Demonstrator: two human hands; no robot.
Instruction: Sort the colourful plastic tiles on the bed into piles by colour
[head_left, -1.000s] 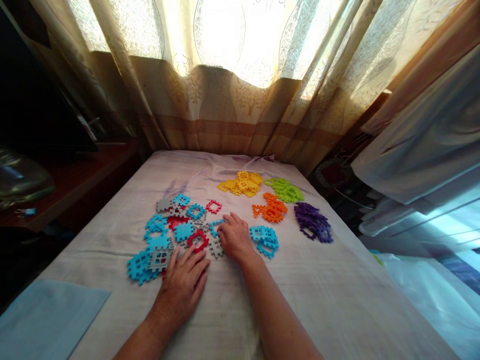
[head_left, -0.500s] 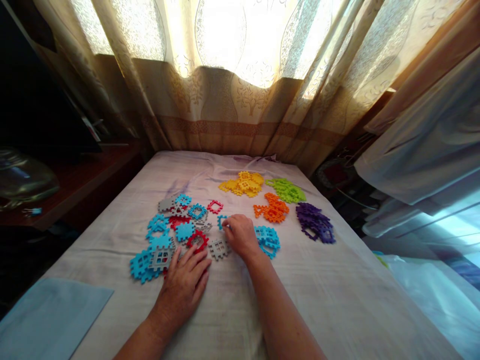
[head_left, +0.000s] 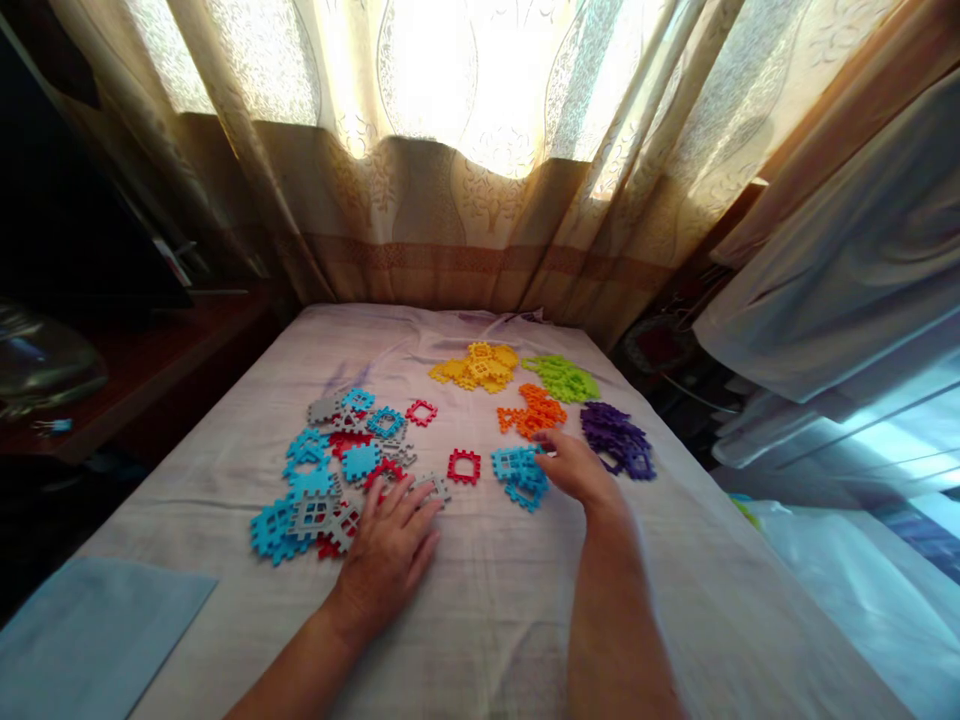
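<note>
Pale cloth [head_left: 480, 600] covers the surface, which ends at a patterned curtain [head_left: 420, 200]. Thumb and fingers of the right hand [head_left: 576, 470] are partly curled, just at the small blue pile [head_left: 511, 461]; whether they grip a piece cannot be told. The left hand [head_left: 391, 555] lies palm down, fingers spread, at the near edge of the mixed pile [head_left: 361, 461] of blue, grey and red notched pieces. Between the hands and farther off, one red frame [head_left: 453, 467] lies alone. Farther out sit the orange [head_left: 544, 412], purple [head_left: 611, 435], yellow [head_left: 484, 365] and green piles [head_left: 564, 380]. The step seems to be handling blue pieces; moving on would call for fingertips clear of the notches. No brand, label or writing is legible
</note>
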